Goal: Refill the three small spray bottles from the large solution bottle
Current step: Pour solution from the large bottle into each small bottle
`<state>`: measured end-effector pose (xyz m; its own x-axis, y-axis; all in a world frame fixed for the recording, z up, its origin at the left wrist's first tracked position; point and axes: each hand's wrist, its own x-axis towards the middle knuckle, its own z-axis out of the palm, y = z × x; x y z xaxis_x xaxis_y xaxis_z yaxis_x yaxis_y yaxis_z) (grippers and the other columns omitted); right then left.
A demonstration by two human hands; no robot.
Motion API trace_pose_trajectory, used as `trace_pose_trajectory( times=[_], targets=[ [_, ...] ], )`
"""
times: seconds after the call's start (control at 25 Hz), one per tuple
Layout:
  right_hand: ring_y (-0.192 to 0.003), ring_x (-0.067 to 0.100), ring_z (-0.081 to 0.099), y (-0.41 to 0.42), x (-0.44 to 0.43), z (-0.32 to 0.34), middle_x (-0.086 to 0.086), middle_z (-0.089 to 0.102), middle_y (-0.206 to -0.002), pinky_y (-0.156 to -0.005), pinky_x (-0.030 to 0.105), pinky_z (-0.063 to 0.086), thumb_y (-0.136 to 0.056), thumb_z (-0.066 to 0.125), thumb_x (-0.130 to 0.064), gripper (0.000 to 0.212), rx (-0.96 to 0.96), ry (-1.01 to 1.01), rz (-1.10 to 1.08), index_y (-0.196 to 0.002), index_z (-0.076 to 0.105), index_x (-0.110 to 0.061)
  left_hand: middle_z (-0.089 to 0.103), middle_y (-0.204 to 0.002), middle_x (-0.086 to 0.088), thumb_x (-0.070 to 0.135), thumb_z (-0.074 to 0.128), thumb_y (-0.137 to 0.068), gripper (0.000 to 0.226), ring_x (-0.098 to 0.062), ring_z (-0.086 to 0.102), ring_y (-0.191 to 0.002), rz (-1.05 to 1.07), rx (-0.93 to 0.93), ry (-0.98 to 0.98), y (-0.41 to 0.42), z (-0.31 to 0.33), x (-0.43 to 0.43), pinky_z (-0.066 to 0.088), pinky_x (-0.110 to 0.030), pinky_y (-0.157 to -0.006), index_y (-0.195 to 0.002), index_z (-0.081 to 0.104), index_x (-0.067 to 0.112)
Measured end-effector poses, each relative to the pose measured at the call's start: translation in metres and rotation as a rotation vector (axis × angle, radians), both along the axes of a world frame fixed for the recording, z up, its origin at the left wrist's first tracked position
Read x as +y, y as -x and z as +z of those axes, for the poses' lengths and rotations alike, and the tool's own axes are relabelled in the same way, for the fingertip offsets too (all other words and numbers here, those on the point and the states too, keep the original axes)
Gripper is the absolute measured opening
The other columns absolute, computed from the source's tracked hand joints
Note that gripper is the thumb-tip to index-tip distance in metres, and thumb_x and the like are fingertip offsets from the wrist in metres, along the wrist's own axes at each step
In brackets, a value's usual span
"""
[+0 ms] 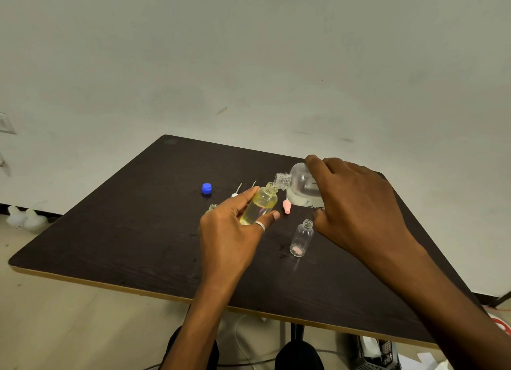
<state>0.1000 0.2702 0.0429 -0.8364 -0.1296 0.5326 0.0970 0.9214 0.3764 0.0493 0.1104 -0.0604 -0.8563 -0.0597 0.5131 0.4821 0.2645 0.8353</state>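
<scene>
Held above a dark table (138, 231): tilted yellow-tinted spray bottle (260, 203), pinched between thumb and curled fingers of the left hand (229, 231); large solution bottle (301, 187), tipped sideways, gripped by the curled right hand (356, 201), neck touching the small bottle's mouth. Standing nearby, uncapped: an empty clear small bottle (302, 238); a third small bottle (213, 207), half hidden behind the left hand. Best done by keeping both mouths lined up, tipping slowly, stopping short of the brim to avoid spills

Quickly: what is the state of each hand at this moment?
Left hand: closed, holding the small yellowish bottle.
Right hand: closed, holding the large solution bottle, which is tilted with its mouth at the small bottle's neck.
</scene>
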Motion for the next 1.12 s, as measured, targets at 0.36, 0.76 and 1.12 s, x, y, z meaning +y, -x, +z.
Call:
trace_pose_trajectory(
  times=[0.36, 0.76, 1.12],
  targets=[
    [-0.080, 0.026, 0.063, 0.0005, -0.0010, 0.0005, 0.003, 0.068, -0.096, -0.065, 0.028, 0.030, -0.056, 0.079, -0.021, 0.072, -0.007, -0.008, -0.011, -0.124, 0.054, -0.018, 0.061, -0.098, 0.031, 0.034, 0.087, -0.072, 0.053, 0.019, 0.059, -0.085, -0.011, 0.011, 0.007, -0.0004, 0.0022, -0.0006, 0.045, 0.001, -0.074, -0.122, 0.067, 0.034],
    [-0.080, 0.027, 0.064, -0.0005, -0.0024, 0.0013, 0.005, 0.068, -0.098, -0.064, 0.031, 0.042, -0.056, 0.079, -0.020, 0.071, -0.014, 0.001, -0.009, -0.123, 0.055, -0.017, 0.064, -0.100, 0.029, 0.035, 0.086, -0.072, 0.053, 0.016, 0.062, -0.088, -0.024, 0.043, 0.009, 0.0020, -0.0012, -0.0009, 0.046, 0.000, -0.075, -0.122, 0.069, 0.031],
    [-0.079, 0.028, 0.064, -0.0006, -0.0038, 0.0032, 0.006, 0.069, -0.099, -0.064, 0.031, 0.041, -0.054, 0.082, -0.022, 0.074, -0.023, 0.006, -0.004, -0.123, 0.055, -0.016, 0.058, -0.077, 0.047, 0.031, 0.087, -0.073, 0.052, 0.014, 0.063, -0.082, -0.053, 0.071, -0.003, -0.0027, 0.0061, -0.0027, 0.047, -0.003, -0.071, -0.104, 0.057, 0.058]
  ],
)
